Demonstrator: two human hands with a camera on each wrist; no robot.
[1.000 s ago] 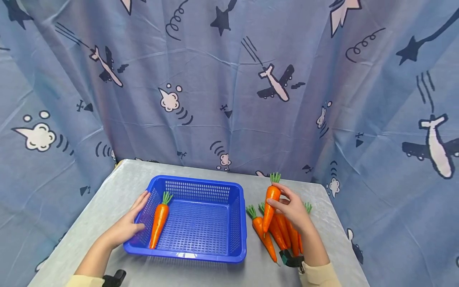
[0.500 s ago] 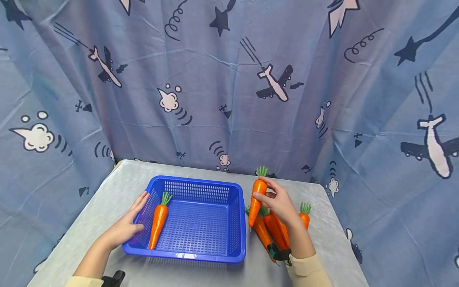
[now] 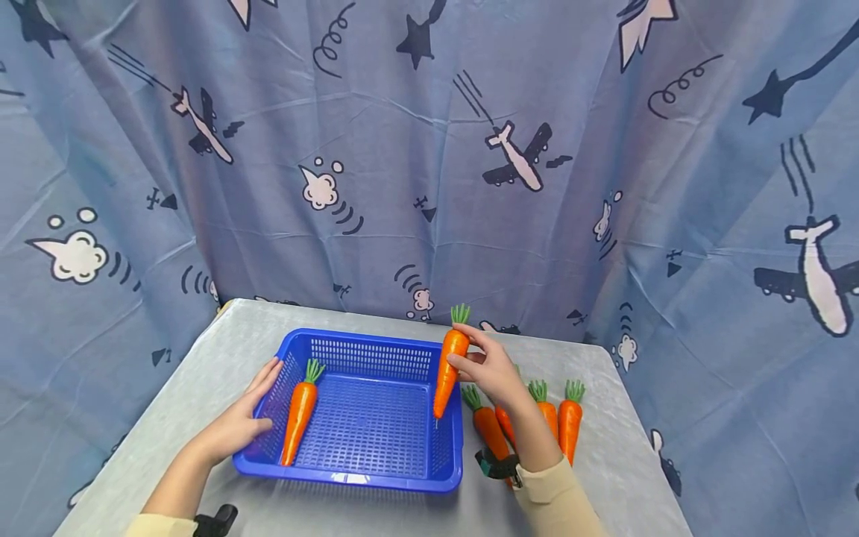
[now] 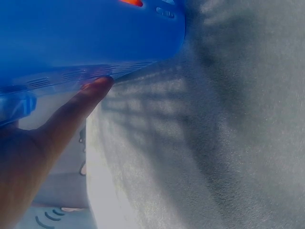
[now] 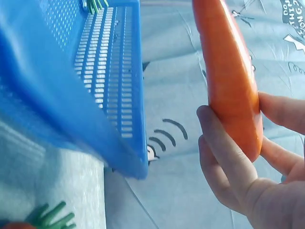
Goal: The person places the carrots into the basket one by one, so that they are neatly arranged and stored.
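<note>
Holding one carrot [image 3: 446, 384], pinched at its upper part between thumb and fingers of the right grip [image 3: 493, 371]; tilted, tip down, seen in the head view over the right wall of the blue basket [image 3: 403, 483]. Resting near-straight fingers of the left grip [image 3: 235, 424] against the basket's left side, pinching nothing. Containing a second carrot [image 3: 299, 418] along the left wall. Including also loose carrots [image 3: 569, 429] on the counter [image 3: 617, 477], right of the basket, partly hidden by the right forearm [image 3: 533, 440]. Could snag the tip on the right rim if carried too low, clearance unclear; could slip or swing with any loosening of so high a pinch; could shift the basket by bumping its wall.
</note>
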